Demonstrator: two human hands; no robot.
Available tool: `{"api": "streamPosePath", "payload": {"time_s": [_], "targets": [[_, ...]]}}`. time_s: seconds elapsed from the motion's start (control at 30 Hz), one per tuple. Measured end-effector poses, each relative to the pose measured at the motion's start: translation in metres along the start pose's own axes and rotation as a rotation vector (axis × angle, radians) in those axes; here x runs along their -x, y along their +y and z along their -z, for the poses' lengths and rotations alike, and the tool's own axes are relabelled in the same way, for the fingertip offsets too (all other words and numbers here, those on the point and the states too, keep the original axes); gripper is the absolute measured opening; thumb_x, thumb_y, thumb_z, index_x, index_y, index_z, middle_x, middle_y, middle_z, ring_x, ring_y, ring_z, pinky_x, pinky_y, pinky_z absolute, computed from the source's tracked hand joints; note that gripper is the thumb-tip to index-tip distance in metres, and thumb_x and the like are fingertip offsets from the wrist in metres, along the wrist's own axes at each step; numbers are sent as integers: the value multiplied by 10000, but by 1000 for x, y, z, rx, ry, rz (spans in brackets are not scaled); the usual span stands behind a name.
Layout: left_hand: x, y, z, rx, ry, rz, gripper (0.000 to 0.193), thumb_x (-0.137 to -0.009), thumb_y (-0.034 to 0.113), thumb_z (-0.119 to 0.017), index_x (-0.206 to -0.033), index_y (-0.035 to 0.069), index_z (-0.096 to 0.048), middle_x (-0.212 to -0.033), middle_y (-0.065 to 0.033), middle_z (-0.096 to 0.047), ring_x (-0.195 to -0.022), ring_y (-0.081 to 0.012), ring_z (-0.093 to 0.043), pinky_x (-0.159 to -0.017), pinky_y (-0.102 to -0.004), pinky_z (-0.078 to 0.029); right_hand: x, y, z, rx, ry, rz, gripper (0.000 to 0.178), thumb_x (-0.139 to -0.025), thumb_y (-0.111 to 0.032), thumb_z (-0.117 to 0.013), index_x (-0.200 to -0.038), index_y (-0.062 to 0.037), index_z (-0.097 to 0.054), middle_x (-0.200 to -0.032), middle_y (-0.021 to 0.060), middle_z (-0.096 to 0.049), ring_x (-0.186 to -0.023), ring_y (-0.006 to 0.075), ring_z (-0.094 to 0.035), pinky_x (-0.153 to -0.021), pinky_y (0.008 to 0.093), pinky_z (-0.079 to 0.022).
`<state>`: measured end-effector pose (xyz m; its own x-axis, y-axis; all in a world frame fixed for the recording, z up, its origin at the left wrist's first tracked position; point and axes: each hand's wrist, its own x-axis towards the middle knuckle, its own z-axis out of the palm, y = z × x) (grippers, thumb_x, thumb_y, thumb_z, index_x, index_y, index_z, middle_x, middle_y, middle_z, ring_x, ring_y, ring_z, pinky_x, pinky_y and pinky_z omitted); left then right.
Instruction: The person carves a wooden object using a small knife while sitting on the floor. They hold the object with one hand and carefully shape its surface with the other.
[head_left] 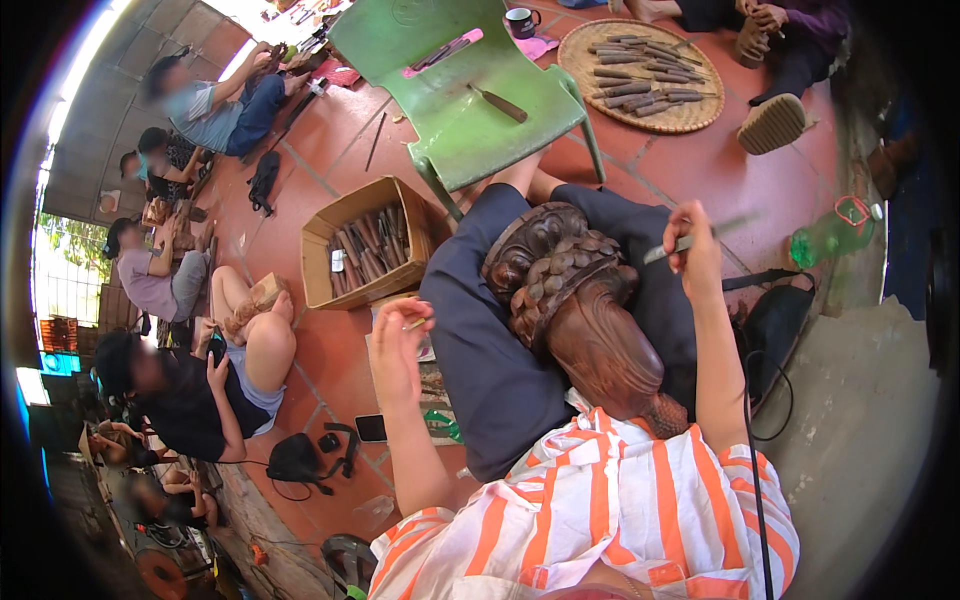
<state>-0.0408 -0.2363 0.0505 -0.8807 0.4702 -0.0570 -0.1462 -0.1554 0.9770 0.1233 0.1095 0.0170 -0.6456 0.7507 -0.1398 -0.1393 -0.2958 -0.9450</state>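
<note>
A dark brown carved wood sculpture [600, 330] lies across my lap, with rounded, knobbly shapes at its far end and a smooth, grooved part nearer me. My right hand [697, 250], raised over my right thigh, grips a thin carving chisel [683, 243]; its other end is blurred. Off the sculpture's left side, my left hand [398, 350] is lifted with its fingers bent. A small, thin yellowish piece [414, 323] shows between those fingertips, too small to name. Neither hand touches the carving.
A cardboard box [318, 235] of chisels stands to the left. Ahead is a green plastic chair [470, 110] with tools on it. A woven tray [640, 125] of chisels, a mug [522, 22] and a green bottle [840, 235] are around. Several people sit at left; a black cable [755, 480] hangs at right.
</note>
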Motion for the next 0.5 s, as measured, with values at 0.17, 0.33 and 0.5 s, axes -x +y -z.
{"api": "streamPosePath", "payload": {"time_s": [0.17, 0.33, 0.5], "targets": [[14, -87, 42, -963, 220, -77, 619, -917, 304, -588, -1377, -37, -352, -1315, -244, -436, -1204, -367, -452, -1042, -430, -340, -46, -26, -92, 917, -248, 333, 323, -791, -268, -634, -906, 28, -570, -705, 173, -601, -645, 308, -598, -604, 401, -457], [11, -96, 8, -933, 230, -19, 764, -913, 346, -581, -1454, -37, -202, -1398, -311, -337, -1298, -433, -367, -1084, -443, -301, -126, 2, -165, 1153, -443, 403, 300, -696, -121, -588, -932, 51, -655, -924, 300, -631, -899, 421, -627, -770, 480, -490], [10, -94, 13, -880, 224, -2, 738, -917, 330, -578, -1449, -36, -219, -1447, -268, -311, -1341, -382, -335, -1103, -410, -272, -164, 20, -227, 1318, -397, 315, 269, -680, -75, -592, -907, 40, -681, -1000, 272, -654, -949, 395, -647, -829, 443, -519]]}}
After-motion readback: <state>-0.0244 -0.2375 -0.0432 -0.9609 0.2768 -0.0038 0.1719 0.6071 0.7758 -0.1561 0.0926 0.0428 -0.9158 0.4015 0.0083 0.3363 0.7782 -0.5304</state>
